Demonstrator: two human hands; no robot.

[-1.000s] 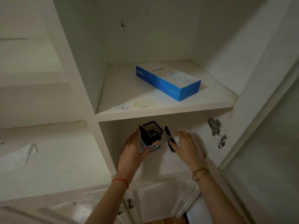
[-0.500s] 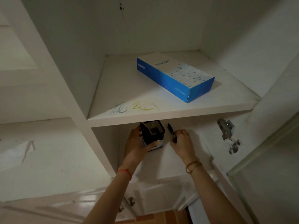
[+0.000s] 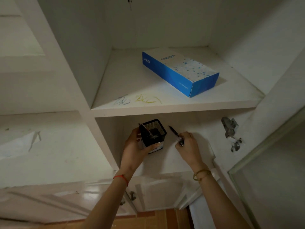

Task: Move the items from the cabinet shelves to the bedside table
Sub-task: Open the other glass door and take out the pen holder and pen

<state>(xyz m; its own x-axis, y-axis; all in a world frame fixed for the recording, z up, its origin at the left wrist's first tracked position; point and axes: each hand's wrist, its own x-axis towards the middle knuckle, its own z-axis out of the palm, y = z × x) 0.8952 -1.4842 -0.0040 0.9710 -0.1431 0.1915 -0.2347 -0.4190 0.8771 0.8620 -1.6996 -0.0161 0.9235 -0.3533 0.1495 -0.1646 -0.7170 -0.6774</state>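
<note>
Both grips are busy inside the lower cabinet compartment: I see my left hand [image 3: 135,146] curled round a black mesh pen holder [image 3: 153,133], thumb on its near face, the holder tilted with its open mouth toward me and a slim stick-like item leaning inside it. Just to its right, apart from the holder, my right hand [image 3: 188,146] pinches a dark pen [image 3: 175,134] by its lower end, the tip pointing up and left toward the holder's rim. Directly above both hands runs the front edge of the upper shelf [image 3: 173,109], which overhangs the holder closely. On that shelf lies a blue and white Anker box [image 3: 179,71], flat and angled, well apart from my hands, with blue and yellow scribbles [image 3: 137,100] near the front edge. A metal hinge [image 3: 229,126] sits on the right wall of the compartment, and the glass door [image 3: 272,171] stands swung out at the right.
</note>
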